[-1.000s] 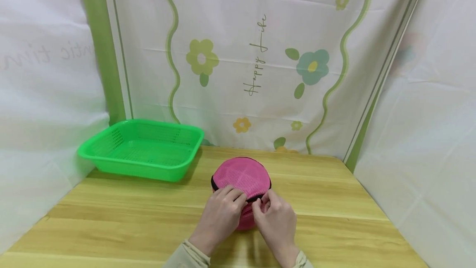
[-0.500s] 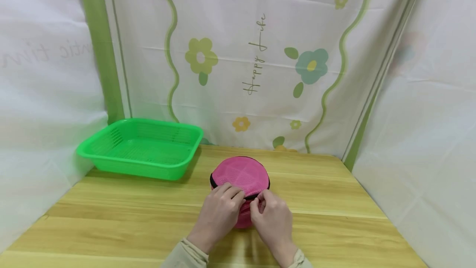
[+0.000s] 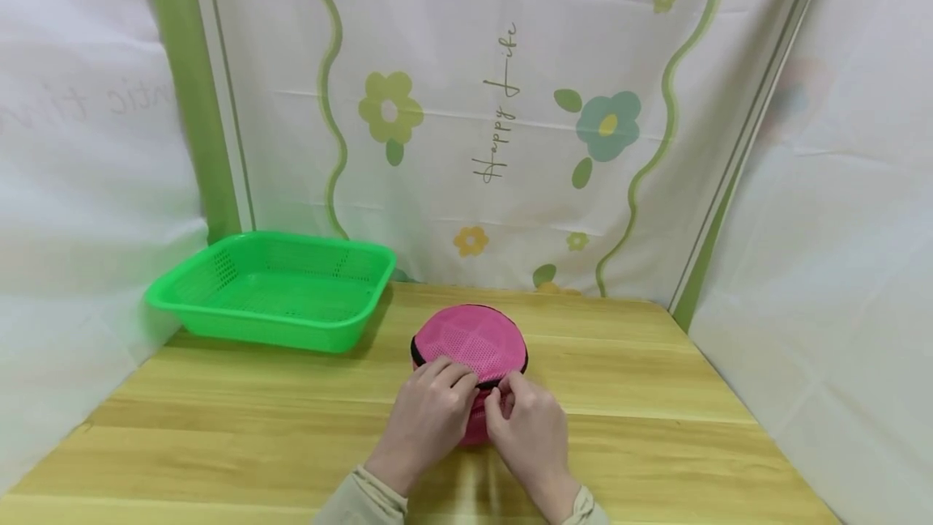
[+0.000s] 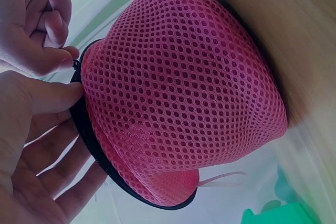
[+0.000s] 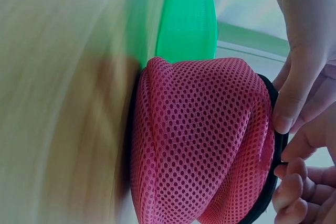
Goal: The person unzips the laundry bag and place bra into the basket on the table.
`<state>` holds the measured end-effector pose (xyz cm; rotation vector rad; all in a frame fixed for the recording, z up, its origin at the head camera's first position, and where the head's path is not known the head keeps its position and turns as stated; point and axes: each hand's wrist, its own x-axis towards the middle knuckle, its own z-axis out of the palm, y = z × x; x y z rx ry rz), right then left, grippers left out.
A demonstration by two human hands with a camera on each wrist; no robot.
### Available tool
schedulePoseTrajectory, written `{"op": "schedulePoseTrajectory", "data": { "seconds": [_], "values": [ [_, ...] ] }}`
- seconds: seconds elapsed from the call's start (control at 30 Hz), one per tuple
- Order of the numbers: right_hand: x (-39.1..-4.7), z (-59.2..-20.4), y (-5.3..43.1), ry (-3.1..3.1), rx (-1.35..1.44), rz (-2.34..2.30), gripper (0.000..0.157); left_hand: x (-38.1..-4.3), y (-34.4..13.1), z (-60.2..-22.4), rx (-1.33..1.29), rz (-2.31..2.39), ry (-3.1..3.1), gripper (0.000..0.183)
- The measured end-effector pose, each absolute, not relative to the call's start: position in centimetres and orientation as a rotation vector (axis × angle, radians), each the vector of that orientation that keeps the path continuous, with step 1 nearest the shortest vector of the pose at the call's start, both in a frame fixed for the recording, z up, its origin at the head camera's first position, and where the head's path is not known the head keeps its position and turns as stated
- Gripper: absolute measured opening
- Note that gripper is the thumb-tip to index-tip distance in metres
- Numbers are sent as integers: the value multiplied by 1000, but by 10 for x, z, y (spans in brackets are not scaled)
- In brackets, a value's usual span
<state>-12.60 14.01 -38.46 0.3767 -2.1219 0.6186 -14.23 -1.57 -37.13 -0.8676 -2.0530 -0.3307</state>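
Observation:
A round pink mesh laundry bag (image 3: 474, 339) stands on the wooden table, with a black zipper (image 4: 107, 163) running round its top edge. My left hand (image 3: 430, 411) holds that edge at the front, thumb (image 4: 58, 97) on the outer side and fingers over the top. Close beside it, my right hand (image 3: 532, 428) pinches the small zipper pull (image 4: 76, 64) between thumb and index finger. The right wrist view has both hands at the zipper, with the mesh side (image 5: 205, 135) bulging and creased below. A thin pale loop (image 4: 223, 178) sticks out from the bag's side.
A green plastic basket (image 3: 270, 335) with perforated walls sits at the back left of the table. White flower-printed curtains (image 3: 452, 47) hang behind and on both sides. The wooden tabletop (image 3: 641, 395) stretches out around the bag.
My right hand has shifted slightly left along the zipper, closer to my left hand. The left hand keeps its hold, and the whole head view has drifted a little.

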Motion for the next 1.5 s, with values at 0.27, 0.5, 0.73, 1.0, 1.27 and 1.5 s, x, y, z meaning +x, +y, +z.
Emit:
{"op": "schedulePoseTrajectory", "data": {
  "seconds": [0.27,0.5,0.73,1.0,1.27,1.5],
  "values": [
    [-126,-384,138,-2091,463,616,20,-143,-15,-372,-880,-382,-2075,9],
    [-125,-385,138,-2053,533,590,19,-144,-14,-373,-876,-371,-2085,11],
    [-125,-385,139,-2114,536,567,22,-141,-15,-371,-863,-330,-2139,14],
    [-125,-386,139,-2155,515,538,26,-140,-15,-369,-867,-325,-2130,13],
    [-125,-386,139,-2151,498,520,25,-141,-15,-370,-869,-321,-2117,12],
    [-125,-386,139,-2157,488,513,27,-140,-14,-369,-879,-327,-2105,11]
  ]
}}
